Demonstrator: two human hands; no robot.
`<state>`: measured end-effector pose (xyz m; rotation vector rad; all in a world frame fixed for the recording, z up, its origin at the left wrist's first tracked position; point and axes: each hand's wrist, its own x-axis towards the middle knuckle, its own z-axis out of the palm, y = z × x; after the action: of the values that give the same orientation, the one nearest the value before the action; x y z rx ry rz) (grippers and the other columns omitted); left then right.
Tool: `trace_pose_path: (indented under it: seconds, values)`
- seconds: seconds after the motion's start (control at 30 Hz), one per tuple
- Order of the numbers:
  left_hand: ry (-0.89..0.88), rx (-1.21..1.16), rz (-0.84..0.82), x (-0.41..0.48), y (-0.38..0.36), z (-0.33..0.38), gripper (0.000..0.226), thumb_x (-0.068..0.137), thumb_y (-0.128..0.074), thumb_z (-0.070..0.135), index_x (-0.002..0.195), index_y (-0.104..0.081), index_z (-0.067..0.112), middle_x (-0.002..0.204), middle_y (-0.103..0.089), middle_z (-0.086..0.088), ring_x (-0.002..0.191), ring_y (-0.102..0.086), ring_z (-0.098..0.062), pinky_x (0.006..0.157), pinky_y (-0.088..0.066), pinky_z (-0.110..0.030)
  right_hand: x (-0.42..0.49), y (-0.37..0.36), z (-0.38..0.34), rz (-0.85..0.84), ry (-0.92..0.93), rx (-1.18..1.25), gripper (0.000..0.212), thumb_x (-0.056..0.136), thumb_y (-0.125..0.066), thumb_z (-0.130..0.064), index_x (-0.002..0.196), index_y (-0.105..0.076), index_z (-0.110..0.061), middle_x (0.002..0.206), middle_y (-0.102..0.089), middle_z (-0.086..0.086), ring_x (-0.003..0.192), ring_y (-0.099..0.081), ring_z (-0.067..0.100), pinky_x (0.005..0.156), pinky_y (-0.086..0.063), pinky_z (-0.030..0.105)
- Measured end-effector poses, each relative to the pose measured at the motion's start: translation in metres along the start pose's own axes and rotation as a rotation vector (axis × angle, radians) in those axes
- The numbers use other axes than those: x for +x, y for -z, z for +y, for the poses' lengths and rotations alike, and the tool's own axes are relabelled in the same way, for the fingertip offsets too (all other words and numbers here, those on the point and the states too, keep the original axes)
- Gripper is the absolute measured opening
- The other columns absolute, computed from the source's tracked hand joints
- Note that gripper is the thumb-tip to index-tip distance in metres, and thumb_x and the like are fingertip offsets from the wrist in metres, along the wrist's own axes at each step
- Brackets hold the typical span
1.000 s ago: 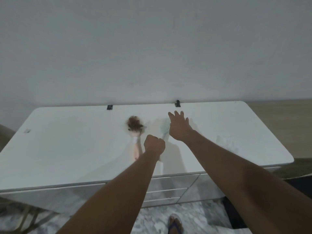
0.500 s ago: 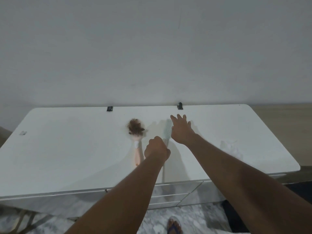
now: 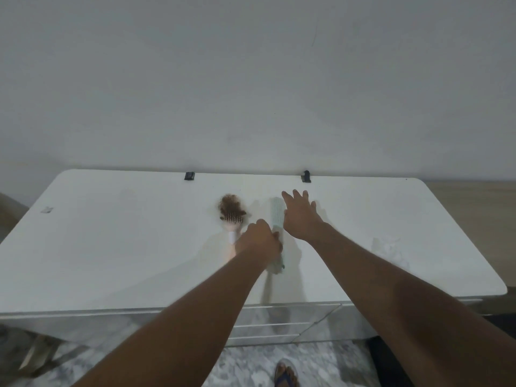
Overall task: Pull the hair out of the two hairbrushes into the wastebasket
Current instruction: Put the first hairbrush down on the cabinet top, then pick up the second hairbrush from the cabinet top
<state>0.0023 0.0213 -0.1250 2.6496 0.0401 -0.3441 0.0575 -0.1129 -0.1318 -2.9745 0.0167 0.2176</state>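
A pink hairbrush (image 3: pixel 232 222) lies on the white dresser top (image 3: pixel 111 247), its bristles matted with a clump of brown hair (image 3: pixel 230 205). Just right of it lies a pale green hairbrush (image 3: pixel 277 216), pointing away from me. My left hand (image 3: pixel 258 243) is a fist closed round the green brush's handle, whose end sticks out below the fist. My right hand (image 3: pixel 300 216) hovers open with fingers spread, right beside the green brush's head. No wastebasket is in view.
Two small black clips (image 3: pixel 189 175) (image 3: pixel 306 176) sit at the dresser's back edge against the wall. Something clear and crumpled (image 3: pixel 389 247) lies on the top at the right. Drawer fronts (image 3: pixel 279 322) face me, and my sandalled foot (image 3: pixel 284 375) stands on the marbled floor.
My left fist has shifted right from the pink brush's handle onto the green brush's handle. My right hand has slid off the green brush's head, uncovering it.
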Motion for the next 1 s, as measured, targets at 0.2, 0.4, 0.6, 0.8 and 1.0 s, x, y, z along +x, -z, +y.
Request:
trace_pose_path:
  seconds: [0.2,0.4,0.6,0.8,1.0]
  values:
    - [0.081,-0.023,0.166,0.005,0.042,-0.038,0.044,0.093,-0.051,0.038,0.128,-0.047,0.012,0.128,-0.051,-0.011,0.12,-0.05,-0.032,0.093,-0.046,-0.043,-0.005,0.004,-0.029,0.029,0.064,0.016,0.054,0.095,-0.041,-0.012,0.147,-0.028,-0.012,0.144,-0.036,0.015,0.141,-0.024,0.042,0.112,-0.03,0.055]
    - [0.214,0.032,-0.035,-0.004,0.028,-0.062,0.064,0.086,-0.06,0.056,0.129,-0.045,0.01,0.126,-0.055,-0.008,0.121,-0.056,-0.029,0.094,-0.047,-0.039,-0.014,-0.017,-0.052,-0.029,0.124,0.004,0.061,0.093,-0.044,-0.007,0.15,-0.024,-0.01,0.152,-0.029,0.018,0.147,-0.014,0.045,0.118,-0.022,0.057]
    - [0.236,-0.129,-0.087,-0.008,0.029,-0.058,0.016,0.078,-0.061,0.02,0.091,-0.056,0.013,0.086,-0.064,-0.002,0.076,-0.067,-0.026,0.064,-0.052,-0.028,-0.012,-0.025,-0.055,-0.046,0.135,-0.003,0.063,0.095,-0.044,-0.008,0.153,-0.02,-0.01,0.156,-0.025,0.018,0.15,-0.007,0.046,0.121,-0.014,0.057]
    - [0.36,-0.677,-0.003,-0.006,0.035,-0.06,0.008,0.076,-0.056,0.006,0.072,-0.061,0.003,0.074,-0.063,-0.014,0.064,-0.061,-0.032,0.059,-0.062,-0.051,-0.01,-0.024,-0.058,-0.057,0.147,0.005,0.064,0.094,-0.043,-0.009,0.154,-0.019,-0.01,0.155,-0.026,0.018,0.149,-0.008,0.046,0.121,-0.014,0.055]
    - [0.524,-1.174,0.113,-0.018,0.051,-0.08,0.027,0.094,-0.062,0.004,0.07,-0.052,0.012,0.073,-0.058,-0.009,0.067,-0.063,-0.022,0.075,-0.06,-0.05,-0.009,-0.022,-0.087,-0.042,0.201,-0.011,0.065,0.094,-0.045,-0.011,0.154,-0.019,-0.007,0.152,-0.031,0.019,0.146,-0.017,0.047,0.118,-0.021,0.054]
